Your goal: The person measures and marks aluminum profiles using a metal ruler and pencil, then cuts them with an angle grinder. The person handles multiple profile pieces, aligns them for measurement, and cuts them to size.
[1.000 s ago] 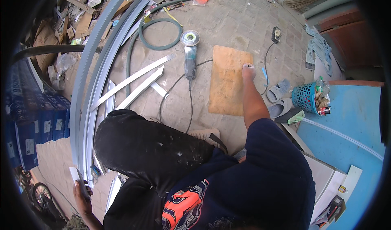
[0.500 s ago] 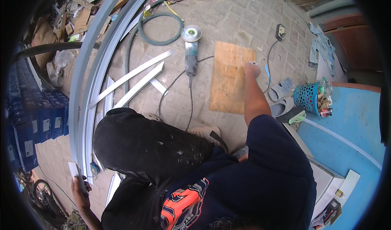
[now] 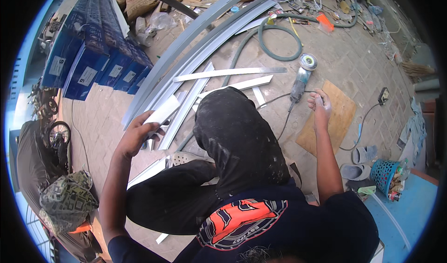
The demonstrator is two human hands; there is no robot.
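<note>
My left hand [image 3: 139, 135] is closed around a short white metal profile piece [image 3: 164, 111], held up beside the long profiles on the left. At the right, above the edge of a plywood board [image 3: 342, 109], my right hand [image 3: 320, 105] is raised with curled fingers dusted white; what they hold, if anything, I cannot make out. An angle grinder [image 3: 300, 83] with its disc facing up lies just beyond that hand. Cut white profile strips [image 3: 247, 71] lie loosely across each other past my knee.
Long grey metal profiles [image 3: 205, 34] run from left to far middle. Blue boxes [image 3: 88, 60] are stacked at left. A coiled green hose [image 3: 279, 56] lies beyond the strips. At right are a cable socket [image 3: 383, 95], slippers [image 3: 355, 171] and a blue basket [image 3: 384, 173].
The view has swung left. My left hand has come up and forward with the profile piece. My right hand has drawn back from the far part of the board toward its left edge.
</note>
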